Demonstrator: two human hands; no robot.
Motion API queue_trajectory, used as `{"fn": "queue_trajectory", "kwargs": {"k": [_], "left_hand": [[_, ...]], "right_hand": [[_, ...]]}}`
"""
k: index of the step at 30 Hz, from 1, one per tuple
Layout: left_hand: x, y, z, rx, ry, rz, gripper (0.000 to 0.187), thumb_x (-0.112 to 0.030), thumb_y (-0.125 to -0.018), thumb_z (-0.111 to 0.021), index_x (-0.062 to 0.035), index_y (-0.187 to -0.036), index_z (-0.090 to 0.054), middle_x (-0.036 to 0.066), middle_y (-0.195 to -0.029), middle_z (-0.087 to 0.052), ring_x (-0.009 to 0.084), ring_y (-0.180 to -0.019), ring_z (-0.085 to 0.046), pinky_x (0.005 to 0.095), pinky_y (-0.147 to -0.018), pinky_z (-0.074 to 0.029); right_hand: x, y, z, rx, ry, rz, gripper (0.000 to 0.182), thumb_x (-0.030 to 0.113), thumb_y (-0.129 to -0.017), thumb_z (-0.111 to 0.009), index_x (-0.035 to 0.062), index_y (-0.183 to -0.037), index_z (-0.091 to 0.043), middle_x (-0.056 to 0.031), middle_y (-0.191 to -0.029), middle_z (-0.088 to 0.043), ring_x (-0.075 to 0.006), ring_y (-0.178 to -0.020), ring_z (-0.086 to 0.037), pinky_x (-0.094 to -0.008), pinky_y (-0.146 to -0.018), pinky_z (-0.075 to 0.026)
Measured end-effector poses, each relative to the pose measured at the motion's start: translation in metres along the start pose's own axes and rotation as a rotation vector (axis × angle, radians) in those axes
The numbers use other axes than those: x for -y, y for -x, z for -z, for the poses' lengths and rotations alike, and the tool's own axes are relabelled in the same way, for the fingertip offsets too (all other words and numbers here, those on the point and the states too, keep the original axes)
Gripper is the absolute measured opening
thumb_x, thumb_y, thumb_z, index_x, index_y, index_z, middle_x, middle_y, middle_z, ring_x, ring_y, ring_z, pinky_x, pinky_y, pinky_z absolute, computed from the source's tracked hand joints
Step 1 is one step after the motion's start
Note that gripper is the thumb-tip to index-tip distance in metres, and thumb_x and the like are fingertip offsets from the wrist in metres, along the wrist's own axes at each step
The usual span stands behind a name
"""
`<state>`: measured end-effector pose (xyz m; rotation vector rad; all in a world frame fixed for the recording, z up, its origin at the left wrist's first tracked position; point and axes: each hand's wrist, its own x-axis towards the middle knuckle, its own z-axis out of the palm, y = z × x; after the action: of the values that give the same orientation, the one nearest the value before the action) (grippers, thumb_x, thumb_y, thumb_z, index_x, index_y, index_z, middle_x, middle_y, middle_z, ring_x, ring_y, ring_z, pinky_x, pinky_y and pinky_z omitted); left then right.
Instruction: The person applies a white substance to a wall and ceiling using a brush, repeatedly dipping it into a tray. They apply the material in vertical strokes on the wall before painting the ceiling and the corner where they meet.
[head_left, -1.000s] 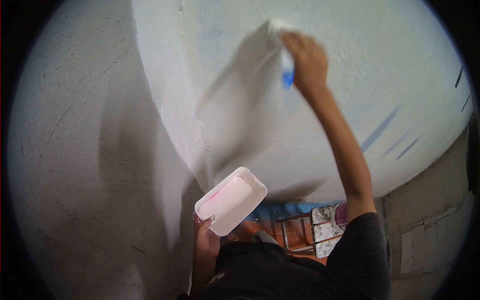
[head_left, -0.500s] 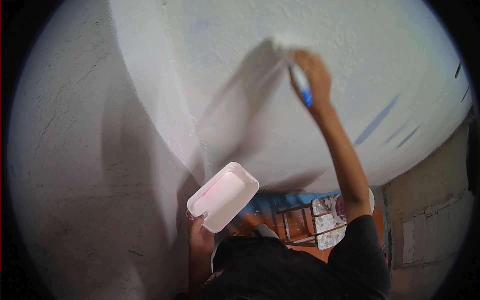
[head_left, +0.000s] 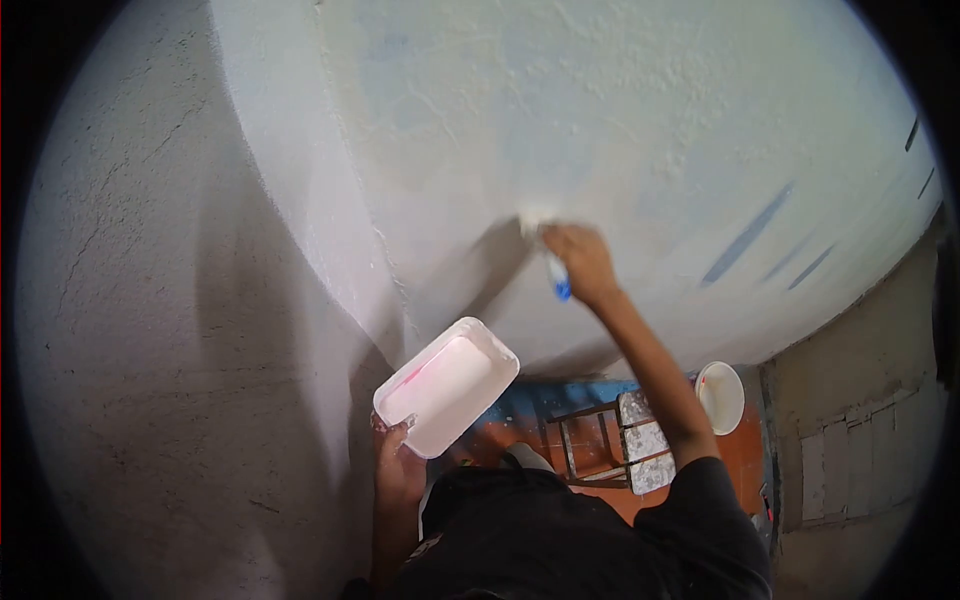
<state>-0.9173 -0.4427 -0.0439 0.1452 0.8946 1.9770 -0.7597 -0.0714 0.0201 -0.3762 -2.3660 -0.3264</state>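
Observation:
My right hand (head_left: 582,262) is closed around a paintbrush (head_left: 558,278) whose handle has a blue end. The pale bristles (head_left: 533,222) press on the wall (head_left: 620,130), which carries white paint over bluish patches. Lower down, my left hand (head_left: 396,462) grips the near corner of a white rectangular tub (head_left: 478,392), thumb over the rim. Whitish paint with a pink streak lies inside the tub. Most of the left fingers are hidden beneath it.
Below right, a paint-spattered wooden stool (head_left: 648,450) stands on the orange-tiled floor (head_left: 738,470). Beside it is a white bucket (head_left: 720,398). A rough grey wall (head_left: 130,400) rises close on the left, meeting the painted wall in a corner.
My right hand and the paintbrush have moved down the wall and slightly left. The bucket, partly covered by my arm before, shows more fully. My left hand and the tub stay nearly still.

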Motion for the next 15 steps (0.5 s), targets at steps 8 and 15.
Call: {"fn": "queue_trajectory", "kwargs": {"k": [8,15], "left_hand": [[-0.001,-0.001,0.001,-0.008,0.082,0.067,0.052,-0.005,-0.092,-0.050,-0.0064,-0.143,-0.036,0.014,-0.138,-0.050,0.0282,-0.128,-0.052,0.0448,-0.106,-0.046],[0.008,0.001,0.008,0.026,0.027,0.004,0.052,-0.016,-0.094,-0.052,-0.0085,-0.144,-0.039,0.013,-0.141,-0.050,0.0306,-0.130,-0.051,0.0499,-0.106,-0.045]], "right_hand": [[-0.026,-0.148,0.131,-0.469,0.276,-0.044,0.037,0.007,-0.082,-0.058,0.0108,-0.116,-0.069,-0.0073,-0.115,-0.068,-0.0289,-0.100,-0.065,-0.0380,-0.081,-0.049],[0.005,0.031,-0.013,-0.073,0.305,-0.054,0.040,0.012,-0.083,-0.059,0.0108,-0.123,-0.064,-0.0081,-0.111,-0.066,-0.0277,-0.100,-0.063,-0.0417,-0.080,-0.049]]}}
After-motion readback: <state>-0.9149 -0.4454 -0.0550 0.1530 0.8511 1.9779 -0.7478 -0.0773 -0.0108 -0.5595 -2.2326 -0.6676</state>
